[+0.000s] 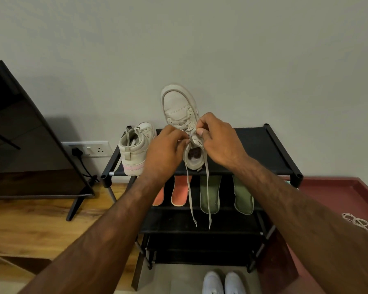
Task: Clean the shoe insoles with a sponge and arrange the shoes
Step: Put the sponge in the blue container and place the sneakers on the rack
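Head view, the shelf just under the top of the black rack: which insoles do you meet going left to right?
left orange insole (partly hidden) → right orange insole → left green insole → right green insole

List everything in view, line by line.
Shoe rack: one, black, against the wall.
High-top sneakers: two, beige, top shelf; one at left end, the other in the middle, toe raised.
Orange insoles: two, orange, second shelf.
Green insoles: two, green, second shelf.
White shoes: pair, white, floor before the rack.
Screen: one, black, left.
Socket plate: one, white, wall, left of the rack.
Left hand, right hand: both pinch the raised sneaker's laces.
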The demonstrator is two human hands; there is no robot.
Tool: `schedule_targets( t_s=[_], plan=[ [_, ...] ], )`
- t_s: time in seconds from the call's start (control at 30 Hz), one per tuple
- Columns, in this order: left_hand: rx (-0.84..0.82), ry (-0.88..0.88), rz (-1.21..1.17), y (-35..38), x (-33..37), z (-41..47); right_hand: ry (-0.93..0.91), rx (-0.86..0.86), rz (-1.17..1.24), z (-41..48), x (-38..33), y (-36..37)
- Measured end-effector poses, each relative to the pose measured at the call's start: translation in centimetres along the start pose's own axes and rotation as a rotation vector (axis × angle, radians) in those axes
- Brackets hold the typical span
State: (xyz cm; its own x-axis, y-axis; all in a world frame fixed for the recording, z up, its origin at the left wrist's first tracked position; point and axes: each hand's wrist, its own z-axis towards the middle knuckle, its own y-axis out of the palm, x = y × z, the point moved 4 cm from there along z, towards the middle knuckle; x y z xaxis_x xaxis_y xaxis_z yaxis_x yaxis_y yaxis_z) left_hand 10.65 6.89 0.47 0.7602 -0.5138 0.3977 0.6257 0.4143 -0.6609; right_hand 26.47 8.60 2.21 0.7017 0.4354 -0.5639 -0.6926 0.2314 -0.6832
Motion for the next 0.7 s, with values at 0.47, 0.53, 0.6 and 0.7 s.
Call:
schedule_targets(
  t_s=[0.47, 0.53, 0.6, 0.7],
  plan=[
    [-0.042, -0.149, -0.027, -0.2, 0.9, 1.5, 0.142, 0.084, 0.105, -1.5, 1.7, 0.6],
    [-0.018, -0.185, -0.085, 0.2, 0.8, 1.4, 0.161, 0.133, 0.099, -1.6, 1.6, 0.5],
    [0.036, -0.308, -0.254, 0.4, 0.2, 1.2, 0.188, 0.151, 0.124, -1.5, 1.7, 0.2],
    [0.023, -0.463, -0.427, 1.2, -0.9, 0.2, 0.222, 0.137, 0.158, -1.5, 2.1, 0.0]
  ],
)
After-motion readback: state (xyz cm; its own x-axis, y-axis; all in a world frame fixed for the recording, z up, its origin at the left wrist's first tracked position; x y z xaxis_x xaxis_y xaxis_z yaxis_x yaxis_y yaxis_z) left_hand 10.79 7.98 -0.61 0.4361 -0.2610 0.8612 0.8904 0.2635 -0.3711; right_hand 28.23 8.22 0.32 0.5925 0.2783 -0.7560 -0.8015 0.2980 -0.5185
